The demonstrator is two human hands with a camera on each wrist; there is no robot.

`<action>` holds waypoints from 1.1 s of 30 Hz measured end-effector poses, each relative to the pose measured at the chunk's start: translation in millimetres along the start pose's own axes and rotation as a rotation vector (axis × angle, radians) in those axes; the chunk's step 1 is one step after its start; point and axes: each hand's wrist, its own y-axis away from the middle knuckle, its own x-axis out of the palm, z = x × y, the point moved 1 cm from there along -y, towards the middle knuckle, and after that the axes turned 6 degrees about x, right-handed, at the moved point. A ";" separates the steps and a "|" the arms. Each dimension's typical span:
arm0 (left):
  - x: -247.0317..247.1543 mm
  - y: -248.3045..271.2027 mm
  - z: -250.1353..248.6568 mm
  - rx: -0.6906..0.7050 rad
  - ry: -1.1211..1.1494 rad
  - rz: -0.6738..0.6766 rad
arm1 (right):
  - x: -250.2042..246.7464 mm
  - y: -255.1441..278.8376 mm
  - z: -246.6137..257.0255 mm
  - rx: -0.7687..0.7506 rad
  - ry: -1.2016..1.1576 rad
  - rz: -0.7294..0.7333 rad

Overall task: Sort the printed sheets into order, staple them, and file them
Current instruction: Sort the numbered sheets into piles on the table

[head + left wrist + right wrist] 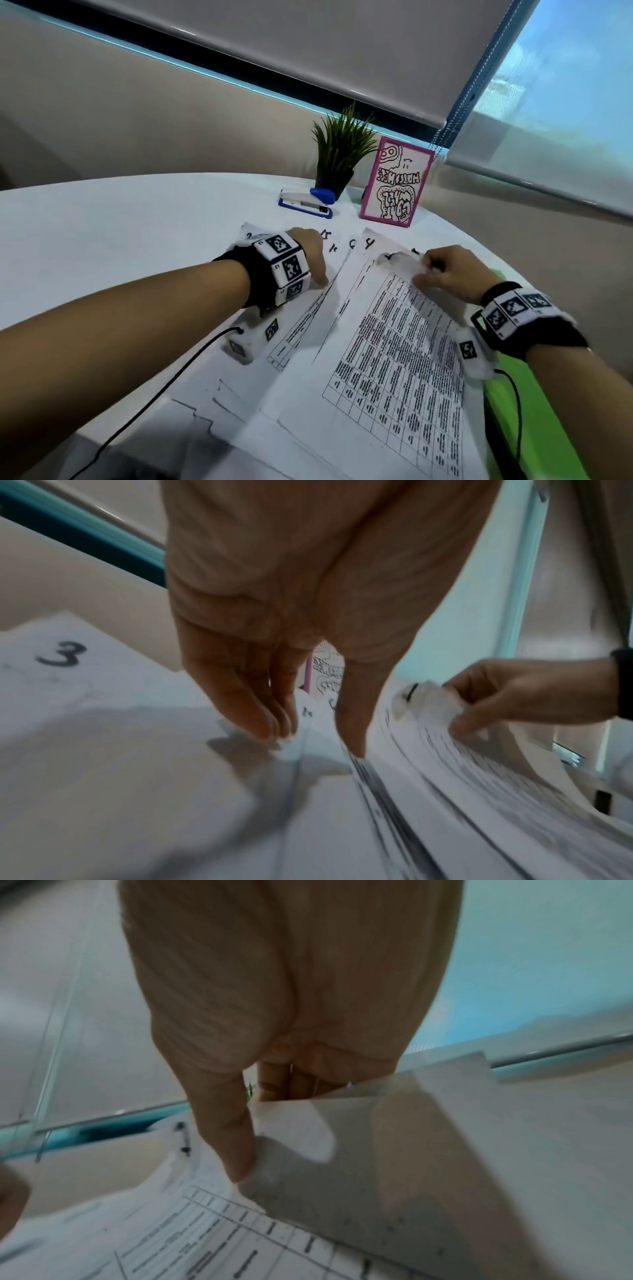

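Observation:
Several printed sheets (387, 363) lie fanned out on the white table (120, 240), each with a handwritten number in its far corner. My right hand (442, 270) pinches the curled far corner of the top table-printed sheet (212, 1240) between thumb and fingers and lifts it. My left hand (310, 255) is held with fingers pointing down, its fingertips (274, 726) touching the sheets beside the raised edge. A sheet marked 3 (61, 656) lies to the left. A blue and white stapler (308, 202) sits at the back of the table, away from both hands.
A potted green plant (337, 150) and a pink-framed drawing (395, 181) stand behind the stapler. A green folder (534, 411) lies at the right under my right forearm. Cables run from both wrist cameras across the table. Window blinds hang behind.

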 end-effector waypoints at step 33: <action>-80.7 17.4 45.7 0.150 -0.185 -0.241 | 17.9 11.0 16.4 -0.039 0.169 0.055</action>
